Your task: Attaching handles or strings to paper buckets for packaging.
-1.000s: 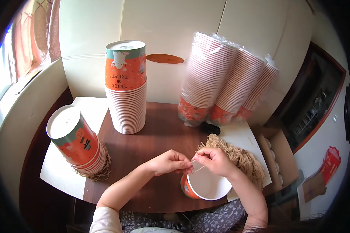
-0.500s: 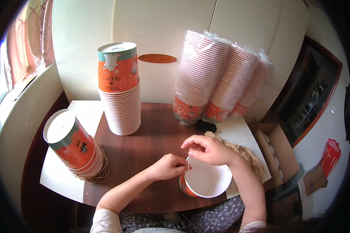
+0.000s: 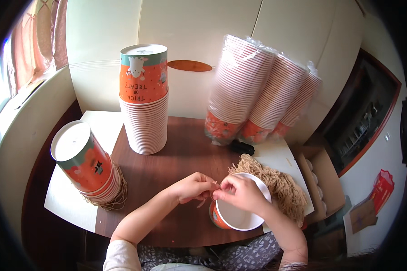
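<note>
A paper bucket (image 3: pixel 239 219), white inside and orange outside, stands with its mouth up near the table's front edge. At its left rim, my left hand (image 3: pixel 195 188) pinches a thin cord (image 3: pixel 202 203) whose loose end dangles below the fingers. My right hand (image 3: pixel 242 193) reaches over the bucket's mouth, its thumb and fingertips closed on the cord right against the left fingertips. Whether the cord passes through the bucket's wall is hidden by the fingers. Beside the bucket on the right lies a thick bundle of tan cords (image 3: pixel 280 183).
An upside-down stack of paper buckets (image 3: pixel 144 122) rises at the back. A shorter tilted stack (image 3: pixel 88 167) with cords around it sits at left. Plastic-wrapped stacks (image 3: pixel 244 86) lean at back right, by a small black object (image 3: pixel 241 147). A cardboard box (image 3: pixel 323 180) stands right of the table.
My right hand has come down and left, its fingers closing beside my left fingertips. A loose cord end now hangs below the left hand. The view has shifted slightly.
</note>
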A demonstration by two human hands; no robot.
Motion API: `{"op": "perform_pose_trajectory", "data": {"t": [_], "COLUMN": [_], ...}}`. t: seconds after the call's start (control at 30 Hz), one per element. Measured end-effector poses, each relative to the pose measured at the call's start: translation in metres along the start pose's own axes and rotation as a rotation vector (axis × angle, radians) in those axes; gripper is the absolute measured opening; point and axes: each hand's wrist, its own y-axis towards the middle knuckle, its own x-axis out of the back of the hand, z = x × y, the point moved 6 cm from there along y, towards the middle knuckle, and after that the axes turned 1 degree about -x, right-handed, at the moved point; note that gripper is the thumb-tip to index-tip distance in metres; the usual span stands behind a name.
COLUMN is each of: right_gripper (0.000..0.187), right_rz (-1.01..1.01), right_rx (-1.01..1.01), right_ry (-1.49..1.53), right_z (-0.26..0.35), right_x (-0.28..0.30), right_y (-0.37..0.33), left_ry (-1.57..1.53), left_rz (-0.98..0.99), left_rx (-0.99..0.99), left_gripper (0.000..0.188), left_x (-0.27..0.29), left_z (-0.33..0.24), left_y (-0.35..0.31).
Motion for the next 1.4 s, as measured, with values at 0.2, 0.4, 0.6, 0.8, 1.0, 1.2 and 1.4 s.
{"op": "perform_pose_trajectory", "data": {"t": [0.2, 0.4, 0.6, 0.8, 1.0, 1.2, 1.4], "right_gripper": [0.016, 0.019, 0.020, 0.017, 0.019, 0.010, 0.008], "right_rz": [-0.033, -0.102, -0.088, -0.189, -0.429, -0.555, -0.496], "right_rx": [-0.077, -0.094, -0.132, 0.167, 0.219, 0.210, 0.248], "right_ry": [0.081, 0.193, 0.312, -0.162, -0.363, -0.545, -0.730], "right_z": [-0.003, -0.006, -0.003, 0.047, 0.083, 0.080, 0.071], "right_x": [-0.005, -0.008, -0.013, -0.015, -0.049, -0.059, -0.072], "right_y": [-0.017, -0.018, -0.023, -0.051, -0.089, -0.094, -0.088], "left_ry": [0.047, 0.074, 0.081, -0.131, -0.135, 0.088, 0.153], "left_rz": [-0.008, 0.025, 0.021, 0.018, -0.041, -0.080, -0.095], "left_rx": [0.008, -0.013, -0.001, -0.008, -0.138, -0.272, -0.306], "left_gripper": [0.021, 0.021, 0.021, 0.018, 0.015, 0.011, 0.010], "left_x": [-0.003, -0.002, -0.001, -0.013, -0.018, -0.008, -0.007], "left_z": [-0.005, -0.006, -0.001, 0.017, 0.027, 0.014, 0.007], "left_y": [0.000, -0.001, -0.007, -0.042, -0.065, -0.070, -0.071]}}
